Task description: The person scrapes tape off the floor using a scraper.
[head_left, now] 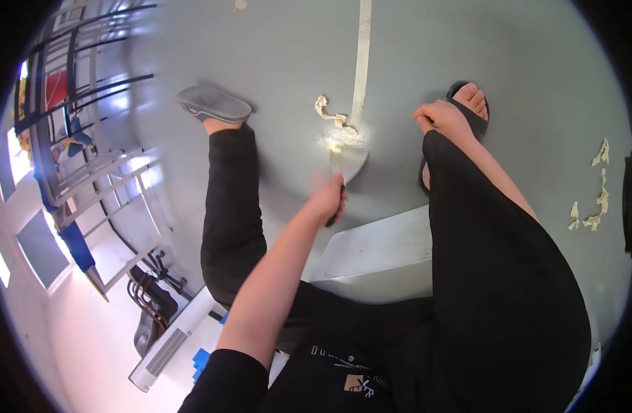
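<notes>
My left hand (329, 199) is closed around the dark handle of a scraper (350, 161), whose wide blade lies low against the grey floor. At the blade's front edge are pale, rough residue and a crumpled peeling (335, 119). A long cream strip (362, 62) runs along the floor away from this spot. My right hand (443, 118) is at my right knee, beside the sandalled foot, with its fingers curled in and nothing visible in them.
A white box (378, 244) stands between my legs. More crumpled peelings (602, 199) lie on the floor at the far right. My left foot wears a grey shoe (216, 103). Metal frames (123, 182), a dark chair (154, 306) and a long white unit (168, 347) are at the left.
</notes>
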`<state>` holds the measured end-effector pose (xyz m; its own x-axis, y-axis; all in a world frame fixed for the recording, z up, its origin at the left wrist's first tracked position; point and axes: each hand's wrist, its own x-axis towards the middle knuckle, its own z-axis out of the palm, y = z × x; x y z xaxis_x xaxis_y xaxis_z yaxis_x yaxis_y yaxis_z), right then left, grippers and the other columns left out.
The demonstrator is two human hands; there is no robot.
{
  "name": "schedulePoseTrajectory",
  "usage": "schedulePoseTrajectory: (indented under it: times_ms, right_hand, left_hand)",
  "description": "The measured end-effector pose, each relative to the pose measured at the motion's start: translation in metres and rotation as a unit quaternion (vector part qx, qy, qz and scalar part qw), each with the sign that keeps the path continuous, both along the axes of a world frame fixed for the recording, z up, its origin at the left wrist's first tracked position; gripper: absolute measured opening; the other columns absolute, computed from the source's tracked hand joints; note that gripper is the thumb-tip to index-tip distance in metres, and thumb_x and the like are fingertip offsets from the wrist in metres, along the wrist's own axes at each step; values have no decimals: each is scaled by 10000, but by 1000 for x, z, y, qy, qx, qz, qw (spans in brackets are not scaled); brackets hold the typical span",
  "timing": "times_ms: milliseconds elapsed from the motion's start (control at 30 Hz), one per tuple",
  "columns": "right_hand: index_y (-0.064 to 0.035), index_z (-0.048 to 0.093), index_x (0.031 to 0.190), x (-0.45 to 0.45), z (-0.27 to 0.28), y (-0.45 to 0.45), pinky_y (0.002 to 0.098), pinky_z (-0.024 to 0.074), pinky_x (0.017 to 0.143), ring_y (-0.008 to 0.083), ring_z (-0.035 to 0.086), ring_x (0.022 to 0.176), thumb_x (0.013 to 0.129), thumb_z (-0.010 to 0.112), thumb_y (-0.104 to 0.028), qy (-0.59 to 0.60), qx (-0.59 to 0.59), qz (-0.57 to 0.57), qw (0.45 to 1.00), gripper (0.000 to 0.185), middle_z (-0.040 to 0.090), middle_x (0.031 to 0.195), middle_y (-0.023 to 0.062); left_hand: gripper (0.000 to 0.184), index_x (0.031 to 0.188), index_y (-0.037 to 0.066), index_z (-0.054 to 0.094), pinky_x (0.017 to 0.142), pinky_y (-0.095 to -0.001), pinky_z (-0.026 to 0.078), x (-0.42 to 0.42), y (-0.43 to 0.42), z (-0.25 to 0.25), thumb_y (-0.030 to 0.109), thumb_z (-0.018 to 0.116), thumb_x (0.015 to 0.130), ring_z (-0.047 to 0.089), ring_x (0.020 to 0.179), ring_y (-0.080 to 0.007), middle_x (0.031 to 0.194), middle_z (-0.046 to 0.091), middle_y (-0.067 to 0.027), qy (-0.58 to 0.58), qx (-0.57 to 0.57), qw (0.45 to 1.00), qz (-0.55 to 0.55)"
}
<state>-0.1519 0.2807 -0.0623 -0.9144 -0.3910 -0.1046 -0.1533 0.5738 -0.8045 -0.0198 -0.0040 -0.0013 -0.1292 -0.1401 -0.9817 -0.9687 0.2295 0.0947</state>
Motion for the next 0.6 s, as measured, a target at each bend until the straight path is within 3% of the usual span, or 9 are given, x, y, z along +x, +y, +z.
schedulePoseTrajectory:
  times_ms: [100, 133, 200, 267, 333, 367, 433, 533, 600]
  right_hand:
    - [-78, 666, 820, 3, -6, 3, 399, 486, 729, 299, 608, 786, 776, 598, -78, 12, -16, 7, 1000, 80, 649, 740, 100]
    - [-76, 665, 819, 4, -5, 3, 400, 486, 726, 301, 609, 781, 775, 598, -78, 13, -12, 4, 1000, 80, 649, 737, 101]
    - [-73, 665, 819, 5, -4, 5, 401, 487, 723, 302, 609, 776, 775, 599, -79, 14, -6, 7, 1000, 80, 649, 733, 102]
    - [-67, 664, 812, 3, -6, 2, 401, 487, 724, 298, 608, 774, 776, 600, -83, 30, -27, 12, 999, 75, 650, 736, 102]
    - [-67, 664, 812, 3, -2, -1, 399, 486, 726, 294, 608, 777, 775, 601, -83, 30, -20, 13, 999, 74, 650, 735, 100]
    - [-67, 664, 811, 2, 1, 1, 397, 486, 728, 291, 608, 781, 774, 602, -83, 30, -9, 11, 999, 73, 650, 735, 99]
    - [-68, 664, 816, 4, 3, 3, 396, 485, 726, 293, 607, 778, 774, 602, -83, 17, -6, 11, 1000, 76, 650, 733, 97]
    - [-67, 662, 821, 0, 7, -2, 393, 482, 721, 295, 604, 771, 777, 601, -81, 7, -10, 0, 1000, 76, 649, 726, 93]
    - [-66, 659, 822, 2, 9, -1, 392, 481, 719, 295, 602, 767, 780, 599, -79, -1, -8, -5, 1000, 74, 648, 721, 90]
  left_hand:
    - [631, 741, 30, 491, 404, -348, 409, 63, 3, 3, 566, 279, 997, 456, 400, -183, 528, 471, -63, -41, 10, 998, -45]
    - [630, 743, 28, 491, 394, -349, 405, 73, 9, 7, 565, 281, 997, 463, 405, -180, 537, 475, -63, -83, -1, 996, 12]
    - [618, 772, 31, 492, 400, -342, 409, 70, 10, 4, 562, 273, 998, 458, 415, -175, 552, 464, -54, -85, 3, 996, -4]
    - [613, 812, 34, 491, 426, -342, 430, 34, 10, -1, 579, 274, 992, 456, 432, -165, 559, 450, -38, -42, 14, 998, -39]
    - [589, 849, 45, 493, 459, -342, 440, -31, 14, -5, 578, 287, 989, 473, 471, -159, 583, 456, -32, -45, -6, 999, 21]
    - [578, 855, 41, 493, 462, -342, 444, -51, 10, -2, 559, 281, 996, 489, 487, -164, 597, 471, -41, -71, 19, 997, -8]
    - [567, 860, 37, 493, 465, -342, 448, -64, -2, 18, 540, 274, 1002, 505, 503, -169, 610, 486, -51, -102, 39, 993, -32]
    - [560, 915, 49, 497, 487, -345, 447, -75, -15, 54, 559, 281, 998, 495, 501, -167, 623, 493, -39, -41, 35, 998, -43]
    - [516, 979, 28, 527, 516, -357, 468, -58, -18, 83, 468, 259, 1019, 515, 524, -186, 656, 528, -56, -53, 91, 992, 64]
